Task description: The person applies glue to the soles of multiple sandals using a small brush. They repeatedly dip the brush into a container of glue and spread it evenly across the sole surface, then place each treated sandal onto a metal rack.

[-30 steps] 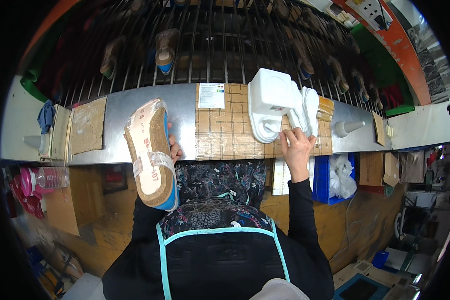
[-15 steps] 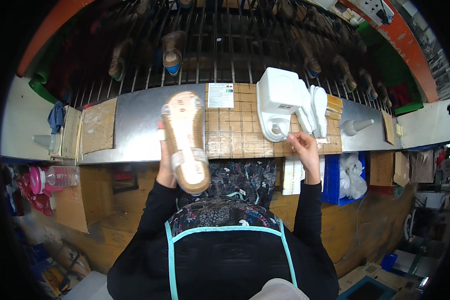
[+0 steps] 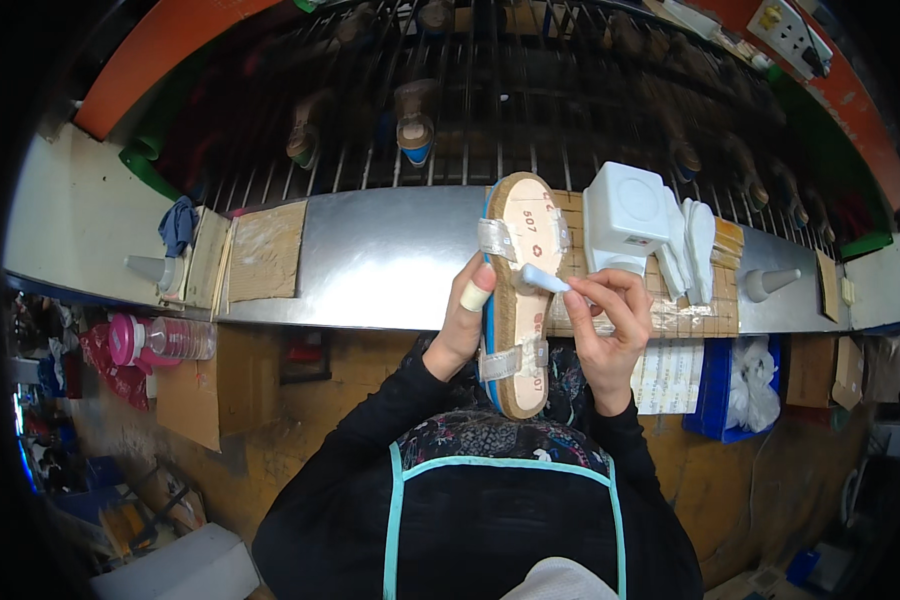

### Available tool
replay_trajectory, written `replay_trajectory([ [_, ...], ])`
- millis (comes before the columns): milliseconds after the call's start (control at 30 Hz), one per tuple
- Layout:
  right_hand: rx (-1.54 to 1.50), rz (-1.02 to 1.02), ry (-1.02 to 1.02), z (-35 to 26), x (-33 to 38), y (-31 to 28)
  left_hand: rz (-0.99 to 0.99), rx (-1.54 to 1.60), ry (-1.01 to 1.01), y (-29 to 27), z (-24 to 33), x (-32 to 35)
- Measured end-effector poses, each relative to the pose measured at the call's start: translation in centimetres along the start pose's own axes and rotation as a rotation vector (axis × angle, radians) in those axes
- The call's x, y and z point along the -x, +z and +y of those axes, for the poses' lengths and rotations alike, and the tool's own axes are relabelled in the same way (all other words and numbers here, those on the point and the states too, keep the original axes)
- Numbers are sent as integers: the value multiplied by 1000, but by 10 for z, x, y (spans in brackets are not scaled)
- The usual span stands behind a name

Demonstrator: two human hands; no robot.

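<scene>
Sandal work at a bench. A rack of dark metal rods [image 3: 467, 130] spans the top of the frame, and below it a metal workbench [image 3: 380, 250] crosses the middle, with a cardboard sheet [image 3: 705, 316] right of centre. On the sheet, at centre right, stands a white plastic dispenser [image 3: 626, 205] beside white sole-shaped pieces [image 3: 700, 250]. The cork-edged sandal [image 3: 523, 325], its straps wrapped in clear film, is at the centre of the frame, raised lengthwise, with the pale insole toward the viewer and a blue rim along its left side.

Compared with the preceding views, the sandal has come from the left to the centre, and the right hand has left the dispenser to meet it; the work now appears to lie at the insole. The left hand [image 3: 462, 318], its forearm slanting up from lower left, grips the sandal's left edge; fingers behind it are hidden. The right hand [image 3: 613, 325], wrist upright, pinches between thumb and forefinger a pale blue applicator [image 3: 542, 278], whose broad end overlaps the insole; contact cannot be told.
</scene>
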State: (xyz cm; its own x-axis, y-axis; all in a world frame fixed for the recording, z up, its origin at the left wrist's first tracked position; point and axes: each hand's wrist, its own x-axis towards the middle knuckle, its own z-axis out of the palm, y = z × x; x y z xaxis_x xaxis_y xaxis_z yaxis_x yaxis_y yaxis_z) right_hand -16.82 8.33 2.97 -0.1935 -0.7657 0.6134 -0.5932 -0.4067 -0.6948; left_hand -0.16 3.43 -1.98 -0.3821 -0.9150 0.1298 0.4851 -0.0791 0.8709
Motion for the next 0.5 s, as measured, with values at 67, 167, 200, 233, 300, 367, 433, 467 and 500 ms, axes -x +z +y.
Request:
replay_trajectory([
  [67, -5, 1, 28, 0, 1, 5, 31, -72, 23, -2, -1, 5],
  [167, 40, -5, 24, -1, -3, 10, 56, -169, 52, -4, 1, 9],
  [200, 39, -4, 18, -2, -4, 11, 56, -198, 66, -4, 2, 9],
  [233, 46, -2, 17, -4, -6, 12, 63, -247, 83, -5, 4, 9],
  [300, 56, 5, 6, -5, -11, 14, 67, -339, 128, -6, 8, 8],
  [367, 62, 15, -13, -6, -16, 16, 80, -378, 166, -5, 10, 8],
  [433, 64, 5, -10, -6, -20, 18, 82, -404, 188, -5, 11, 9],
  [467, 65, -2, 13, -6, -22, 18, 78, -413, 193, -6, 12, 10],
  [500, 74, 6, -22, -6, -24, 19, 81, -420, 190, -6, 13, 10],
])
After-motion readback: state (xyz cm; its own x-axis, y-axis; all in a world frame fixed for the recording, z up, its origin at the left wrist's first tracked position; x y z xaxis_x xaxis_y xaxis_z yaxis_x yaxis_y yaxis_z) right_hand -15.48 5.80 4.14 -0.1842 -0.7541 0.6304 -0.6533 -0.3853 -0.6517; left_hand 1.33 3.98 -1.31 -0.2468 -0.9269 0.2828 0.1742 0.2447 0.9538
